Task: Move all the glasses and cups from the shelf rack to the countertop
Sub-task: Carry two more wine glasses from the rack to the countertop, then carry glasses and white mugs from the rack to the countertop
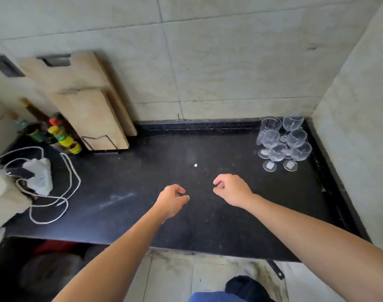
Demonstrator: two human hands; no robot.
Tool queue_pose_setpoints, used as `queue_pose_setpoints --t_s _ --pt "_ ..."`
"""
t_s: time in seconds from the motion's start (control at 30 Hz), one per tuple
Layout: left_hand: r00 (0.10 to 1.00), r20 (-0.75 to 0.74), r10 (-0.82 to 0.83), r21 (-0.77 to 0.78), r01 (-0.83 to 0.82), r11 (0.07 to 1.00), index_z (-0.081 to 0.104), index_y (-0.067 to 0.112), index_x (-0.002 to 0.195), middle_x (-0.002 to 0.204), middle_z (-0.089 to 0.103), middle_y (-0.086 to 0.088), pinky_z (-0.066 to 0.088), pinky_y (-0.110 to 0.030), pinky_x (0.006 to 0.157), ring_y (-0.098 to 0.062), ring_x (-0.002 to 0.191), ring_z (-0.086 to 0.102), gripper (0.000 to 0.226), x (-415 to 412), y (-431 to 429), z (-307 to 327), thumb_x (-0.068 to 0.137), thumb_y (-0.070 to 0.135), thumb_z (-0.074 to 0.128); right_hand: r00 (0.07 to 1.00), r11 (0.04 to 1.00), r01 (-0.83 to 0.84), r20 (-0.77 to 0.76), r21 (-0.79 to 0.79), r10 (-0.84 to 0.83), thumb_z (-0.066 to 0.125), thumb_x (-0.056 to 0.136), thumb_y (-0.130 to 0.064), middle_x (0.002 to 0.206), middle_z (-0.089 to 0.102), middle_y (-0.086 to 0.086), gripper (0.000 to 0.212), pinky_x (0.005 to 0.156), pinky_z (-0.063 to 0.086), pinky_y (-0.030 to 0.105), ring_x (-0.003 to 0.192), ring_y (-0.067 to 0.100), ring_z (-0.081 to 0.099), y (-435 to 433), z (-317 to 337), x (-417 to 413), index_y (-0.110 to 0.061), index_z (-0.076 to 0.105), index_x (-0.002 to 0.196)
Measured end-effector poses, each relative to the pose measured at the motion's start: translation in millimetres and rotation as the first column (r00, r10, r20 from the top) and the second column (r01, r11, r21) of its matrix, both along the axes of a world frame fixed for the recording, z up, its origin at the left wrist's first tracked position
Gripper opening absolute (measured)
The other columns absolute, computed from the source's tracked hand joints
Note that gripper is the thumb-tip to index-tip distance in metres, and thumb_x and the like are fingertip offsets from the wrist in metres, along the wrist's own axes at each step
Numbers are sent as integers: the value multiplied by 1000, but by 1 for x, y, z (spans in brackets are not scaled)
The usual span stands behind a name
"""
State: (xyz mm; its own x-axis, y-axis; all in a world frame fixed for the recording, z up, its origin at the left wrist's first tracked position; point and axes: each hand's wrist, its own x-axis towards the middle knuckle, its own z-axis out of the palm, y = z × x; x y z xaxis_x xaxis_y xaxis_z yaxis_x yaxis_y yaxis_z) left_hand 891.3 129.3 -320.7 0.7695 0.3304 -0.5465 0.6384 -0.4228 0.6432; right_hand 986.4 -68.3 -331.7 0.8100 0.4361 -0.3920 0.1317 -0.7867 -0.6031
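Both bare forearms are stretched out over the black countertop [125, 184], and nothing is held in either hand. The left hand [172, 200] is loosely curled, thumb and fingertips drawn close together around empty air. The right hand [230, 189] is curled the same way, knuckles up, fingers folded toward the palm with nothing between them. The two hands are set near each other, a narrow strip of dark counter being seen between them.

Beyond and to the outer side of the right hand, well apart from it, a cluster of clear stemmed glasses [283, 142] is gathered in the back corner of the counter, standing upright and packed just beside one another against the tiled wall [208, 62]. A small white speck [195, 165] is seen on the counter just ahead of the hands.

Far out from the left hand, wooden cutting boards [86, 101] are leaned against the wall, with bottles [62, 136] beside them and a white cable [55, 192] looped on the counter.
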Motion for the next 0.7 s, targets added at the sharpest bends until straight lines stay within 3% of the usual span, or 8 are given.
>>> queue_pose_setpoints --t_s 0.1,0.27,0.4,0.5,0.7 --pt "997 14 75 56 -76 996 59 18 105 81 62 0 42 -20 50 -13 63 55 25 -74 48 18 84 30 65 979 979 -201 49 24 200 59 89 -29 102 72 -8 27 76 50 30 87 16 64 71 17 -47 -23 65 114" --pt "945 66 319 147 -325 934 63 13 109 101 69 -7 54 -32 77 -25 89 67 31 -191 117 42 82 27 67 838 842 -538 135 46 528 58 89 -31 91 68 -13 24 67 45 27 80 12 62 184 46 -129 -26 65 111" --pt "859 108 501 166 -512 843 65 15 101 89 67 -3 50 -26 64 -19 77 64 25 -279 149 54 80 28 69 627 646 -763 232 -10 744 58 89 -33 95 69 -10 24 71 47 30 82 14 58 261 67 -185 -27 65 111" --pt "780 95 619 219 -623 751 66 18 105 89 64 3 47 -25 73 -18 87 62 29 -346 166 59 79 31 67 451 477 -878 266 -41 852 58 88 -33 96 71 -9 24 75 49 33 90 17 60 317 76 -232 -27 65 110" --pt "479 46 876 208 -863 461 63 18 107 86 68 1 50 -27 67 -17 78 65 32 -475 171 67 80 34 66 101 121 -991 273 -55 957 58 89 -33 89 68 -13 26 76 48 32 91 17 63 406 80 -348 -27 65 112"
